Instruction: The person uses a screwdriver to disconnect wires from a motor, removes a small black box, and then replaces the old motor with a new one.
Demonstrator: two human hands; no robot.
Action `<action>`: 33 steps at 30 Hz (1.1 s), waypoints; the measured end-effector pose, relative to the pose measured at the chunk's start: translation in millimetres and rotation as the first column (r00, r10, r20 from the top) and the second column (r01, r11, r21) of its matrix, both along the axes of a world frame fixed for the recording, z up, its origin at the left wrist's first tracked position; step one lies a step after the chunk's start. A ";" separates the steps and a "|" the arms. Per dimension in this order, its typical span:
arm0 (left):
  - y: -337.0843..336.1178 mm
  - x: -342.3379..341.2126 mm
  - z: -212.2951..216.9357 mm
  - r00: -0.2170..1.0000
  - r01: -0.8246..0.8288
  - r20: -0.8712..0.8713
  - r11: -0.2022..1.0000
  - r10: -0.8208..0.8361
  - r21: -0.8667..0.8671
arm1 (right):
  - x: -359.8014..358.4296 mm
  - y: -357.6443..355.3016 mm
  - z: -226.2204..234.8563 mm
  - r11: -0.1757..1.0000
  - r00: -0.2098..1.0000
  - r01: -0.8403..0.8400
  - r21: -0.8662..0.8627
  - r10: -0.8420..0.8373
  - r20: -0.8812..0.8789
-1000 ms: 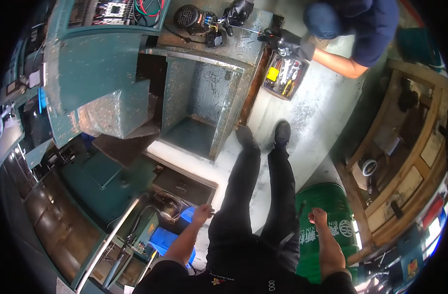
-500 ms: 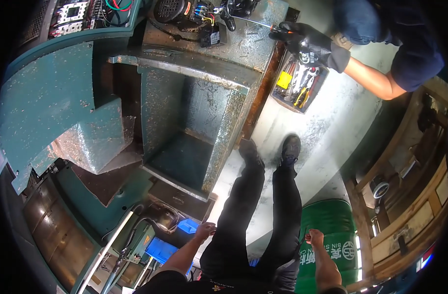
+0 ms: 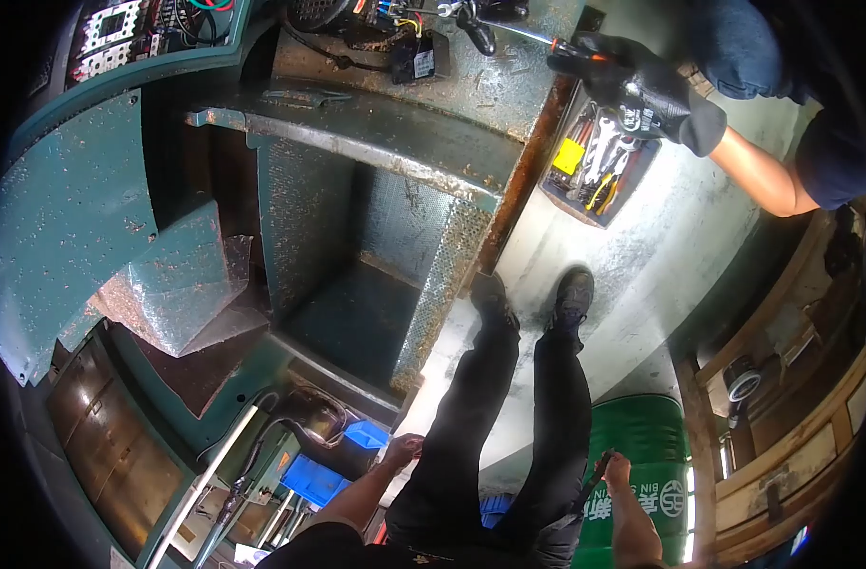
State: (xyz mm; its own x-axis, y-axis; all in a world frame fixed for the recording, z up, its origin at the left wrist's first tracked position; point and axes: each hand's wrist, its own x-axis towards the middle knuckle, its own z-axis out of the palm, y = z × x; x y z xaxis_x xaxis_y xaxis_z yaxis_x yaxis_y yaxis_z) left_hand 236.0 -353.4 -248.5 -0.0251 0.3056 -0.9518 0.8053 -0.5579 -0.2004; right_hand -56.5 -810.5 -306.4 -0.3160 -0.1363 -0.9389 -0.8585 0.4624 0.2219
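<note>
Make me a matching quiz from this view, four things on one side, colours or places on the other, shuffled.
Things:
1. drum
2. bin
3. tool tray
4. left hand

Matches:
a. blue
b. on the floor by the gloved hand
c. green
d. empty, beside the blue bin

Pairs: 1-c, 2-a, 3-b, 4-d

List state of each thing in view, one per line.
left hand: empty, fingers loosely curled, hanging beside the thigh, near the blue bins
right hand: closed on a dark slim tool
green drum: upright, beside the right hand
tool tray: open, full of hand tools
co-worker's gloved hand: gripping a screwdriver on the machine top
green machine: panels off, inside exposed
</note>
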 end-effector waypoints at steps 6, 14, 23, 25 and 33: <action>2.5 0.3 -4.3 0.993 -0.093 -0.069 0.996 0.093 -0.003 | -17.6 2.2 -16.7 0.997 0.997 0.078 0.003 -0.078 0.025; -6.1 5.8 -9.1 0.997 0.062 -0.048 0.998 -0.064 -0.030 | -8.2 -0.7 -20.4 0.960 0.959 0.281 -0.010 -0.281 -0.039; -9.1 9.7 -14.4 0.999 0.020 -0.036 0.999 -0.021 -0.026 | -41.6 3.9 -29.1 0.928 0.927 0.371 -0.013 -0.371 -0.059; -5.8 7.8 -16.9 0.998 0.056 -0.034 0.998 -0.057 -0.025 | -42.1 4.8 -32.7 0.911 0.910 0.413 0.003 -0.413 -0.034; -5.8 11.5 -20.5 0.992 0.119 -0.029 0.992 -0.120 -0.039 | -38.5 4.0 -33.8 0.908 0.908 0.419 0.012 -0.418 -0.030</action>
State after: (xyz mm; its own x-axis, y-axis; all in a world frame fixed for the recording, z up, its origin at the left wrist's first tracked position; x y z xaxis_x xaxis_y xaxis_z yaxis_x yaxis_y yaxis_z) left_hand 247.5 -359.2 -269.0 -0.0206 0.2730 -0.9618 0.7260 -0.6573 -0.2021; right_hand -95.0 -806.6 -340.2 -0.3652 0.0306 -0.9304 -0.5807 0.7737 0.2534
